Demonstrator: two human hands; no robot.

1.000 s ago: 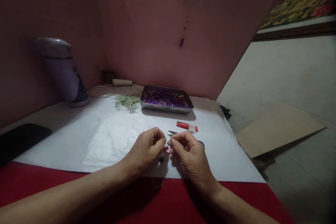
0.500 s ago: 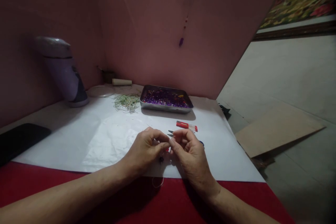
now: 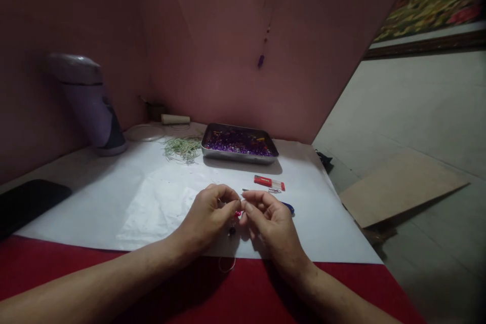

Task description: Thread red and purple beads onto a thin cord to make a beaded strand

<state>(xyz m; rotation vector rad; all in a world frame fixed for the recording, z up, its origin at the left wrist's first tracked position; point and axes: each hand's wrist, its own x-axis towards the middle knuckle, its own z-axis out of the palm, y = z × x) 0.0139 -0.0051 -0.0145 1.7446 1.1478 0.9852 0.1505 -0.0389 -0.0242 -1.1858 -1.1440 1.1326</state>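
Note:
My left hand is closed in a pinch on a thin beaded string, just above the white paper. Red beads and a dark bead hang under its fingertips. Below them a loose loop of the pale string dangles over the red cloth. Fingertip to fingertip with it, my right hand also pinches the string; the exact spot is hidden. Behind the right hand lie scissors, with a blue handle and a blade tip showing.
A metal tray of purple beads stands at the back. Before it lies a red-labelled needle pack. Left of the tray are tangled pale strings, a cone-shaped spool and a purple bottle. A black phone-like object rests at left.
My fingertips have shifted slightly, with the right fingers opened out a little, and the red beads show more. The view has moved very slightly; the other things stay put.

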